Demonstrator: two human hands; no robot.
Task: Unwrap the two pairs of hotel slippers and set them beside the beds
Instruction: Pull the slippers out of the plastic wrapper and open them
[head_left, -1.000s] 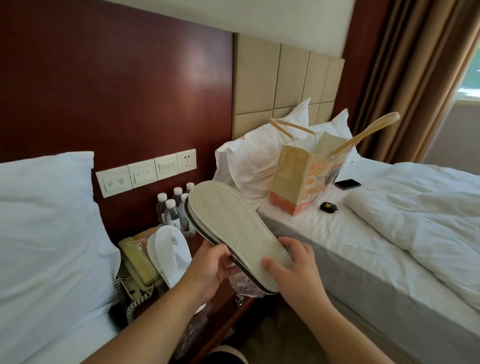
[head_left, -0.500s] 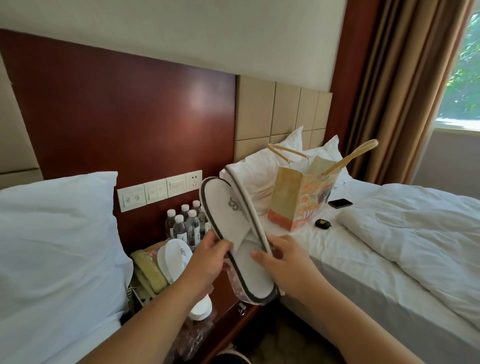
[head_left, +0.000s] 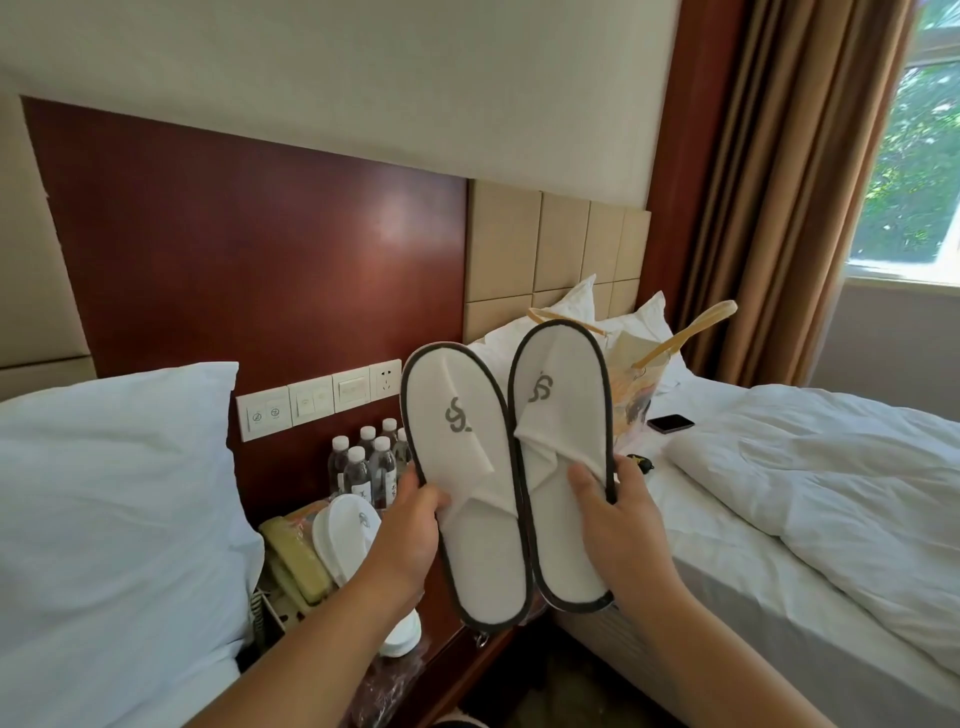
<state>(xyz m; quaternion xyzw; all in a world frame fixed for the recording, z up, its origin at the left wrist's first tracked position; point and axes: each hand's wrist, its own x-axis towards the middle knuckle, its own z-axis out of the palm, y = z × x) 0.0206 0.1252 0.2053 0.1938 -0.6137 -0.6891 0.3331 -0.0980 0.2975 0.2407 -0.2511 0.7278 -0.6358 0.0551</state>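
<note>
Both slippers of one pair are unwrapped and held up in front of the person, over the gap btwn the two beds. The left hand (head_left: 410, 525) grips the left white terry slipper with dark grey edging and a grey logo (head_left: 467, 467) by its outer edge, thumb across the insole just below the strap, fingers hidden behind. The right hand (head_left: 618, 525) grips the matching right white slipper (head_left: 563, 415) the same way from the other side, thumb on the insole. Toes point up, insoles face the camera, and the inner edges meet approx. mid-length.

Lower left, on the dark red-brown wooden nightstand (head_left: 452, 642), lies the second pair of white slippers (head_left: 345, 525), stacked, just beside a beige corded telephone (head_left: 293, 561) — can't tell whether film covers that pair. Crumpled clear plastic wrap (head_left: 387, 686) lies at the nightstand's front edge. Clear water bottles w/ white caps (head_left: 369, 462) stand at the back, under a row of white wall switches (head_left: 317, 397).

A plump white pillow (head_left: 104, 493) fills the left side. The right bed (head_left: 701, 597) has a rumpled white duvet (head_left: 831, 493) and carries an orange-and-cream paper bag w/ tan handles (head_left: 631, 384), a dark smartphone (head_left: 670, 422) and a small black item (head_left: 641, 461) — too small to identify. Brown curtains (head_left: 779, 182) hang by the window.
</note>
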